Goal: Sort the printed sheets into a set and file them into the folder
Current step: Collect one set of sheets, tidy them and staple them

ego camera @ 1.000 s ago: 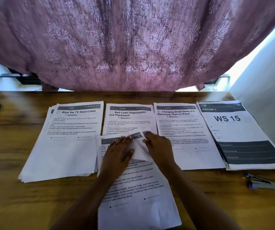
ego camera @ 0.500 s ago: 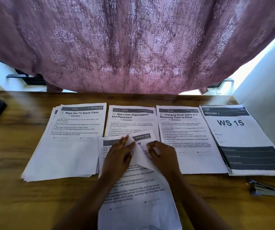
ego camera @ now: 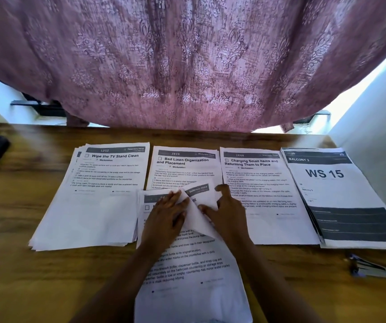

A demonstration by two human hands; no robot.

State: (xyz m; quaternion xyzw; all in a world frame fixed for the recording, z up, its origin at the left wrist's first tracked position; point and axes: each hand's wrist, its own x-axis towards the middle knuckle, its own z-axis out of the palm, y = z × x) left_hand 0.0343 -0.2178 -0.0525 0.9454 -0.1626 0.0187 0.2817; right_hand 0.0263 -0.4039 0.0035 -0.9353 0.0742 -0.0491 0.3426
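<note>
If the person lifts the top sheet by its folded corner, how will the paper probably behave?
Probably floppy: the folded corner of the top sheet curls over between the left hand and right hand. Likely light, being one thin sheet. It may slide, lying loose on the table.

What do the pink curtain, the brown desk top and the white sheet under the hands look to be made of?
The mauve patterned curtain: woven fabric, likely, slight sheen; soft folds, raised floral motif. The brown table top: wood or wood-look laminate, smooth; grain streaks. The white printed sheet: thin matt paper; its corner curls over.
</note>
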